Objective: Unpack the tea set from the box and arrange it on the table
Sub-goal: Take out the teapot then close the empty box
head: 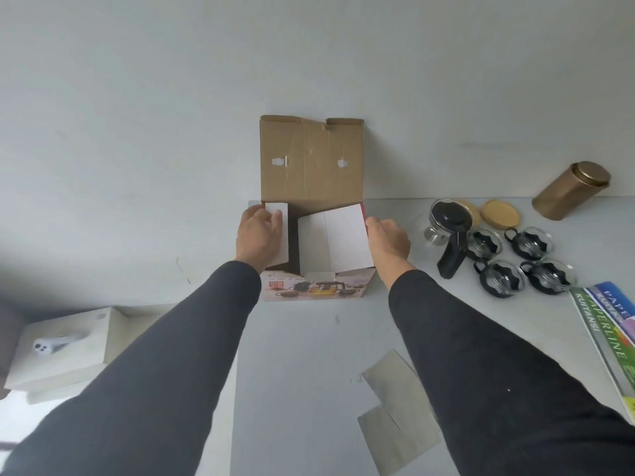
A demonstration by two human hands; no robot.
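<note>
Both hands on the tea set box (314, 286) at table (302, 355) centre: left hand (258, 235) fingers pressing the left inner flap (279, 231), right hand (390, 240) loosely curved against the right side, grip unclear. Glass teapot (446, 225) and four glass cups (522, 259) already out at 3 o'clock, gold tin (572, 190) behind.

Box (311, 235) interior dark, contents unreadable; booklets (608, 324) cut by right edge; front print (311, 286) blurred, perhaps teaware.
</note>
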